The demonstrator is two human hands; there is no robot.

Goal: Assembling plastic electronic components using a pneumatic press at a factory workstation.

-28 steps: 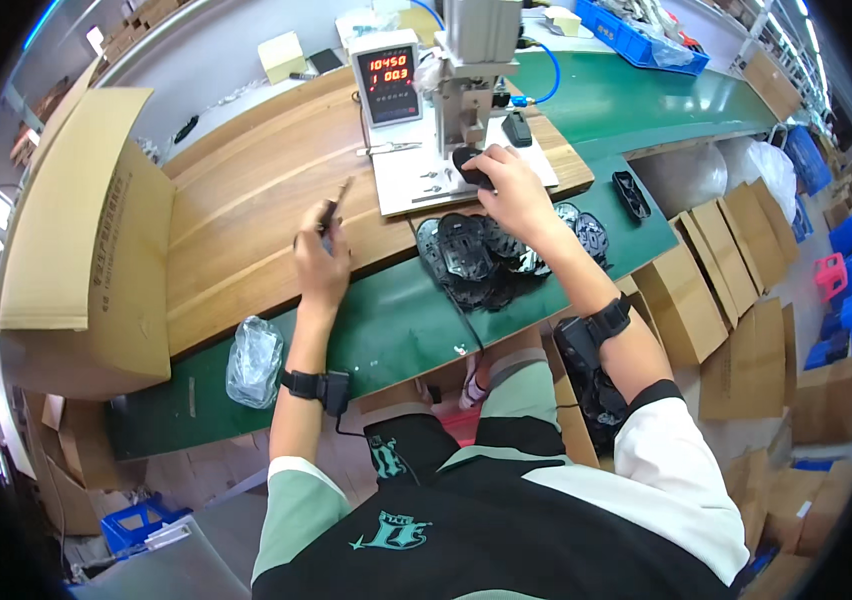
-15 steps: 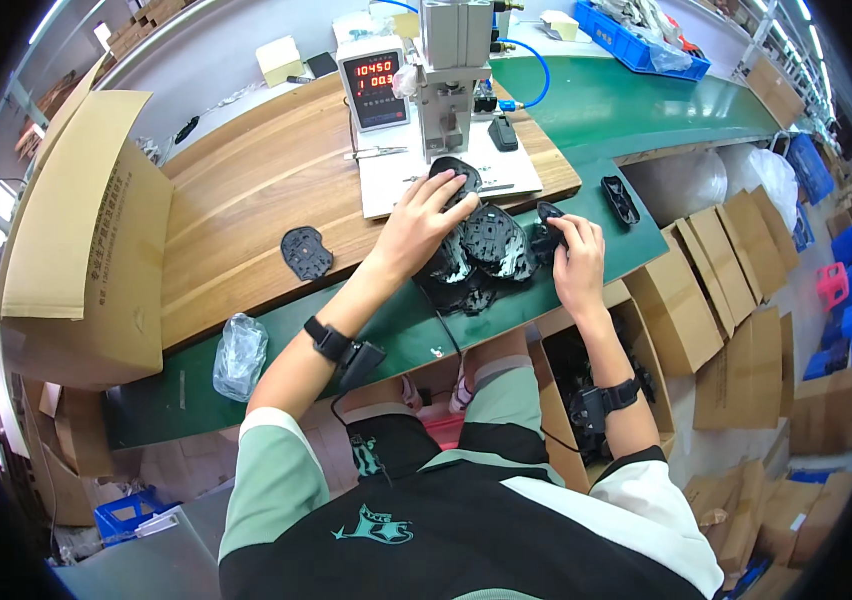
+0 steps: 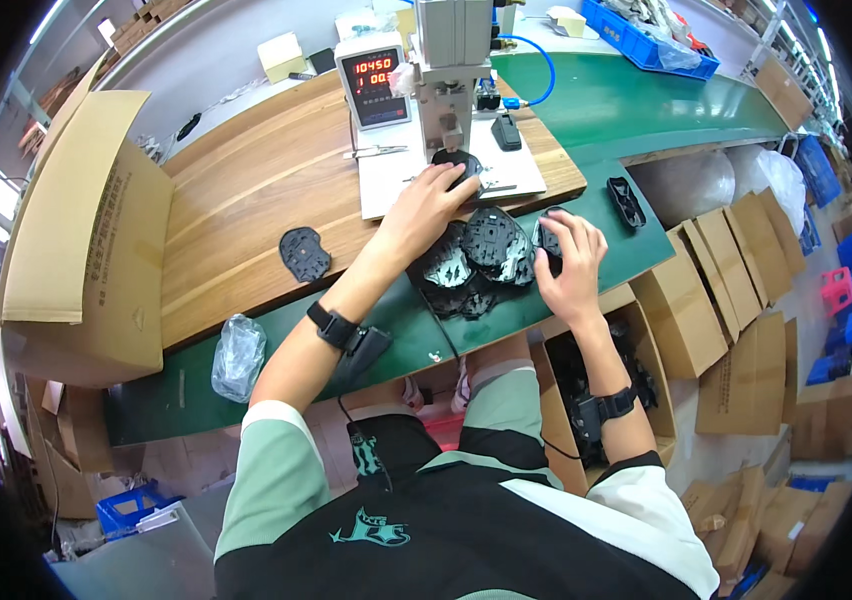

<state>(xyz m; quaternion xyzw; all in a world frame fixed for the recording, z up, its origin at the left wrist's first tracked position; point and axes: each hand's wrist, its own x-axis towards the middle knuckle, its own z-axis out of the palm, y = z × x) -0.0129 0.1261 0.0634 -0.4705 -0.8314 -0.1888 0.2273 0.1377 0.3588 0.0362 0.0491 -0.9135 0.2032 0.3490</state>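
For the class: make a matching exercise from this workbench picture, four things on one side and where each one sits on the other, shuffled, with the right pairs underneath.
Things:
1. left hand
2. right hand
3. single black part
4. clear plastic bag

Places:
A. on the green strip, near the table's front edge
B. on the pile of black parts
C. alone on the wooden top
D. on a black part under the press

Pairs: 1-D, 2-B, 3-C, 4-A

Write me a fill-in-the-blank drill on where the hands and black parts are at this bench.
1. The left hand sets a black part under the ____ press.
2. The right hand rests on the ____ of black parts.
3. One single black part lies on the ____ board.

Missing words: white; pile; wooden
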